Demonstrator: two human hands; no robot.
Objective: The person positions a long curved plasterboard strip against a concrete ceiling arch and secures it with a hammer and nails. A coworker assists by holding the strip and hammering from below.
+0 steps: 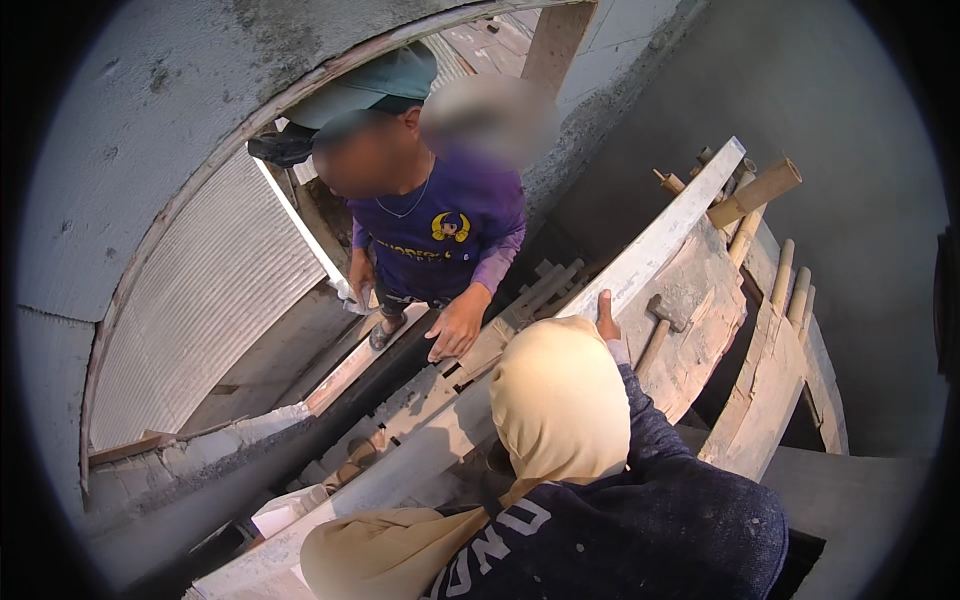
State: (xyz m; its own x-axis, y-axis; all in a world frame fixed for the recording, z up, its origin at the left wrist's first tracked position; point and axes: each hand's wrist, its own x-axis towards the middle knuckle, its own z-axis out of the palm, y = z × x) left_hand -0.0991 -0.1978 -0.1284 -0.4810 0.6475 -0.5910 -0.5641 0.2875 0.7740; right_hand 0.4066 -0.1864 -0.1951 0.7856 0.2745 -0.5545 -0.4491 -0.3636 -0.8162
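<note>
Neither my left hand nor my right hand shows. Just below me, a co-worker in a pale yellow head covering (pixel 560 405) and a dark sweatshirt (pixel 640 530) has one hand (pixel 607 320) at the edge of a long whitish beam (pixel 665 245). That beam runs slantwise from the lower left to the upper right. Across from it, another person in a purple shirt (pixel 435 230) and a cap leans in at an arched opening. One of this person's hands (pixel 458 322) hovers with bent fingers; the other (pixel 361 278) seems to hold something small and pale. A hammer (pixel 668 318) rests on a dusty board.
Bamboo poles (pixel 755 195) and curved planks (pixel 765 370) jut out at the right. A grey wall (pixel 190 120) frames the arch, with corrugated sheeting (pixel 205 320) beyond. Dark gaps show between the boards. White blocks (pixel 285 510) lie at the lower left.
</note>
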